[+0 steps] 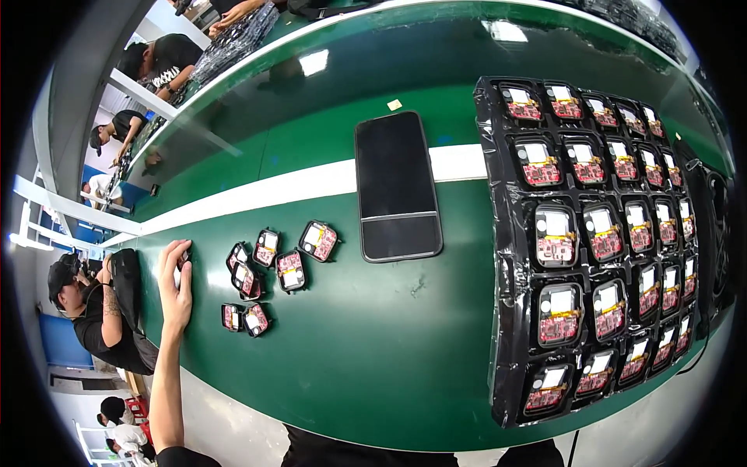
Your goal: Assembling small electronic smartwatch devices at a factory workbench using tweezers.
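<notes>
My left hand [175,289] is at the left end of the green table, its fingers curled round a small dark-cased electronic module [184,263] that they mostly cover. To its right, several loose modules with black cases, red circuit boards and white patches lie in a loose group, among them an upper-right module [318,240] and a middle module [291,271]. Two or three at the group's left overlap, such as the tilted module [245,279]. Lower down, another module [256,319] touches its neighbour. My right hand is out of view.
A large black phone-like slab [397,187] lies mid-table across the white stripe [311,176]. At right, a black moulded tray [506,303] holds rows of similar modules. A small pale scrap [394,104] lies beyond the slab. Other people work at left, one [101,307] close by.
</notes>
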`<move>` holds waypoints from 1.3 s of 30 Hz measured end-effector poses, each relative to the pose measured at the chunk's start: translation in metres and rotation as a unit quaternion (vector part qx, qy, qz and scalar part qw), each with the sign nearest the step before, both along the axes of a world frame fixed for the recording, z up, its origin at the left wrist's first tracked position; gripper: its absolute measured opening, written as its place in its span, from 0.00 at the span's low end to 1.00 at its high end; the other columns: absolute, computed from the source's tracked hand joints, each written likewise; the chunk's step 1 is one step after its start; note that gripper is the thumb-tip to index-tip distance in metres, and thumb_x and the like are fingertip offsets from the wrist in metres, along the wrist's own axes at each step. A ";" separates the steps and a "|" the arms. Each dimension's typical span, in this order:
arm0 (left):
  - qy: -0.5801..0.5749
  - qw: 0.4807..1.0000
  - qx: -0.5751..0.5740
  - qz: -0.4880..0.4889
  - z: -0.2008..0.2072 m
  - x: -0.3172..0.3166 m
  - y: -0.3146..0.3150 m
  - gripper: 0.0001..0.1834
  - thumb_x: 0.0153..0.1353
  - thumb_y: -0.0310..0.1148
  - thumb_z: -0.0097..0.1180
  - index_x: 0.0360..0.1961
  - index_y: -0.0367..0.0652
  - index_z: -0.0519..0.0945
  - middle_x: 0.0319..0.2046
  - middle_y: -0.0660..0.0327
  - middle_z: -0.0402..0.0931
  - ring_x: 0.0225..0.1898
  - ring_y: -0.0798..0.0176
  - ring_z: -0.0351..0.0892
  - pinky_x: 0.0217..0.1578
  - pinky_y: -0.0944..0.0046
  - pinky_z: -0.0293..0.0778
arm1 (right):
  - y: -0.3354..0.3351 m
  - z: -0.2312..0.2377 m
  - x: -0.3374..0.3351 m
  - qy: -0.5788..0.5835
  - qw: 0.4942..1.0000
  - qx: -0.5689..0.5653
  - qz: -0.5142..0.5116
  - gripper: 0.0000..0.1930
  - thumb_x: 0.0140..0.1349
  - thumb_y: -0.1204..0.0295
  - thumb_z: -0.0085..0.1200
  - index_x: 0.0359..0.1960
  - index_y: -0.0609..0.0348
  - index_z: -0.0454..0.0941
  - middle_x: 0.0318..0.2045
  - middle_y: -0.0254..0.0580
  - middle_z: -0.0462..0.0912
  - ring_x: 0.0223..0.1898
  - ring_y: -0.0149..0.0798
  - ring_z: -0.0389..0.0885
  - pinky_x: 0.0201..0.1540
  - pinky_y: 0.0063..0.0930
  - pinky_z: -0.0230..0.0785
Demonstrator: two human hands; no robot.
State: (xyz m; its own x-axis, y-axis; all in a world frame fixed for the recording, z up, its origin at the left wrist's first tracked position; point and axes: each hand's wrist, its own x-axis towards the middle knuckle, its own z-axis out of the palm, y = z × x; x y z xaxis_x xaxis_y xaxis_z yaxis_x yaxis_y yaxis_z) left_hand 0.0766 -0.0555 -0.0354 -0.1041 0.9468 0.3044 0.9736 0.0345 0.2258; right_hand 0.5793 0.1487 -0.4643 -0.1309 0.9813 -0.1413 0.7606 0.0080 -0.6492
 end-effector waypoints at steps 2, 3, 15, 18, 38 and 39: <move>0.000 1.000 0.000 0.001 0.001 -0.001 -0.002 0.19 0.76 0.22 0.53 0.64 0.35 0.81 0.64 0.49 0.78 0.67 0.48 0.77 0.71 0.56 0.67 | -0.008 -0.007 -0.001 0.003 1.000 -0.001 0.004 0.23 0.75 0.56 0.55 0.59 0.63 0.85 0.62 0.64 0.84 0.61 0.64 0.84 0.63 0.55 0.78; -0.002 1.000 0.001 0.000 0.001 -0.002 -0.003 0.19 0.75 0.22 0.53 0.64 0.35 0.81 0.64 0.48 0.78 0.67 0.48 0.77 0.71 0.55 0.67 | -0.013 -0.010 -0.002 0.004 1.000 -0.002 0.006 0.23 0.75 0.57 0.55 0.59 0.63 0.85 0.62 0.64 0.84 0.61 0.64 0.84 0.63 0.55 0.78; -0.013 1.000 0.019 -0.021 -0.006 -0.012 -0.002 0.18 0.79 0.24 0.52 0.65 0.36 0.81 0.65 0.48 0.78 0.66 0.49 0.78 0.69 0.56 0.70 | -0.152 0.004 0.066 -0.035 0.998 -0.015 -0.054 0.23 0.75 0.57 0.56 0.58 0.64 0.85 0.63 0.63 0.83 0.61 0.64 0.84 0.63 0.54 0.78; -0.041 0.999 0.007 -0.022 -0.014 -0.033 -0.008 0.19 0.80 0.24 0.52 0.67 0.37 0.81 0.67 0.50 0.77 0.67 0.52 0.77 0.69 0.58 0.70 | -0.252 0.029 0.120 -0.079 0.987 -0.048 -0.135 0.23 0.74 0.57 0.56 0.58 0.64 0.85 0.63 0.63 0.83 0.61 0.64 0.83 0.63 0.54 0.78; -0.024 0.995 0.040 -0.083 -0.033 -0.064 -0.011 0.21 0.85 0.33 0.50 0.72 0.38 0.78 0.73 0.50 0.76 0.74 0.48 0.73 0.73 0.51 0.67 | -0.676 0.281 0.296 -0.129 0.738 0.187 -0.636 0.24 0.68 0.84 0.51 0.66 0.57 0.78 0.41 0.40 0.81 0.42 0.31 0.78 0.48 0.28 0.74; -0.026 0.994 0.040 -0.095 -0.034 -0.063 -0.012 0.20 0.85 0.33 0.50 0.71 0.39 0.79 0.73 0.50 0.75 0.74 0.48 0.72 0.73 0.51 0.66 | -0.671 0.322 0.318 -0.157 0.731 0.208 -0.631 0.27 0.69 0.85 0.50 0.70 0.58 0.74 0.41 0.36 0.78 0.41 0.28 0.75 0.48 0.24 0.72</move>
State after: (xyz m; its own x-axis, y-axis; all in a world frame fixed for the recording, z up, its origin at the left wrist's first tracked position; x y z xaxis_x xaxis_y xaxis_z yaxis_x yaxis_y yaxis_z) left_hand 0.0135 -0.0678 -0.0697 0.0568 0.9240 0.3782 0.9479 -0.1688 0.2700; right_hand 0.8973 -0.5224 -0.1423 0.8897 0.2590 0.3759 0.4441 -0.6815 -0.5817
